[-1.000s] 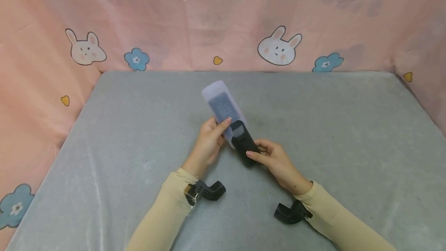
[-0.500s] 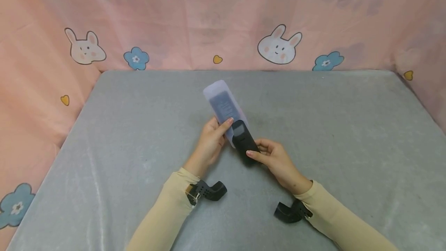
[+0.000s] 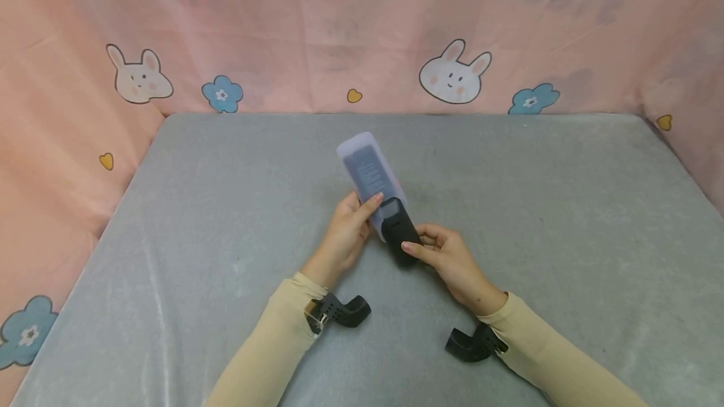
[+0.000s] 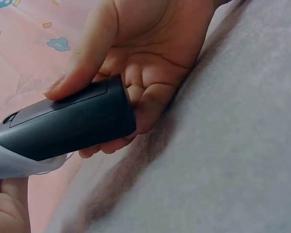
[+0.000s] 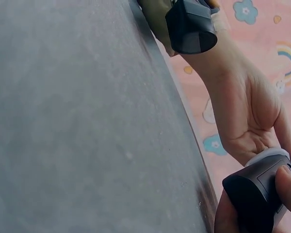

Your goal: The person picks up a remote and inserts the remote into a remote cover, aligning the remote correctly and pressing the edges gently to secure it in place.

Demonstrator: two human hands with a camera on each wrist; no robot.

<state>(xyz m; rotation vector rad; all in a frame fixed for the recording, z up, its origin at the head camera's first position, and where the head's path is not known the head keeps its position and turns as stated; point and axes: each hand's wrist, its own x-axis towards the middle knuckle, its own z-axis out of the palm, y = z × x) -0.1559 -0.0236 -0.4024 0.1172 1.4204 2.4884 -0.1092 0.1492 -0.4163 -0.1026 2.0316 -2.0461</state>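
Observation:
A black remote control [image 3: 399,231], seen from its back, sits partly in a translucent pale sleeve [image 3: 355,143] with a printed label showing through. My left hand [image 3: 342,231] holds the sleeve around its lower part, thumb on top. My right hand [image 3: 455,262] grips the bare black end between its thumb and fingers. The left wrist view shows the battery cover outline on the remote's bare end [image 4: 77,121], with the sleeve [image 4: 9,162] around the other part. In the right wrist view, my left hand [image 5: 247,107] is beyond the remote, and my right thumb [image 5: 287,187] presses its back.
A grey cloth-covered table [image 3: 537,218] spreads beneath both hands. Pink printed curtains [image 3: 339,36] rise along its back and sides. A black camera mount [image 3: 342,311] is on the left wrist, and another camera mount [image 3: 474,343] is on the right.
The left hand and the sleeve have shifted slightly to the right, and the remote's top end has moved a little with them. The right hand stays nearly in place, its grip unchanged.

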